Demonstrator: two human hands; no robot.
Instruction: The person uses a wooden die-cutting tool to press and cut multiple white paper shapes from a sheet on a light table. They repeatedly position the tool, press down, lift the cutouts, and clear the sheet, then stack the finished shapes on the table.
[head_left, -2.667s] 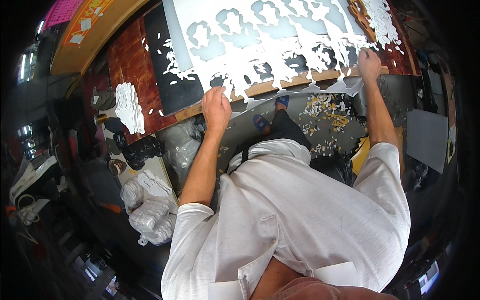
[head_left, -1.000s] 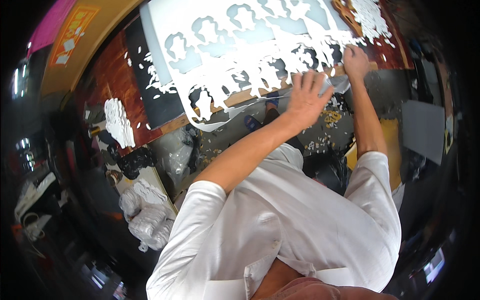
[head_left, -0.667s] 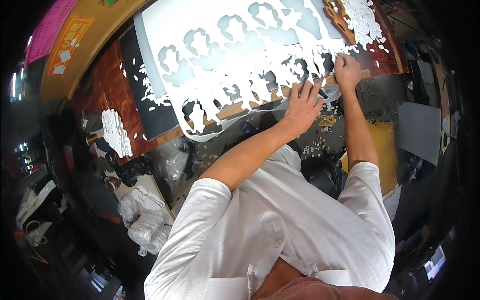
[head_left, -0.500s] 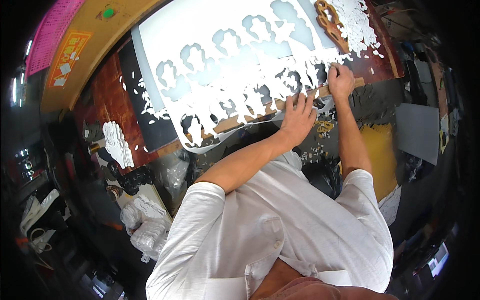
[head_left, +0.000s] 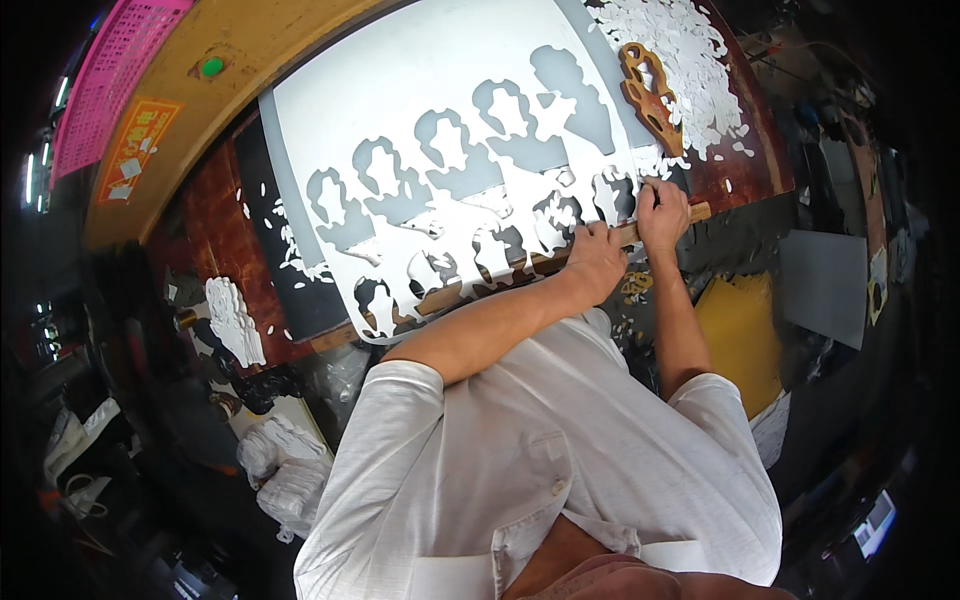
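Observation:
A large white sheet point(head_left: 400, 85) with rows of cut-out shapes lies on the worktable, its near strip reaching over the wooden edge. My left hand point(head_left: 598, 262) is at the near edge of the sheet, fingers curled over it. Just to its right, my right hand point(head_left: 663, 215) pinches the sheet's near right corner, thumb and fingers together. Beyond my right hand rests a brown cutting die point(head_left: 652, 95) with holes along its outline. Small white scraps point(head_left: 690, 60) are heaped to the right of the die.
A stack of white cut pieces point(head_left: 233, 322) lies at the table's left end. A yellow machine beam point(head_left: 230, 40) runs along the far left side. Plastic-wrapped white bundles point(head_left: 290, 480) are below left. A yellow sheet point(head_left: 735, 340) and a grey panel point(head_left: 822, 285) stand at right.
Many scraps that lay across the near part of the sheet are gone from it. My left fingers, stretched out before, are now curled. The whole view has shifted slightly.

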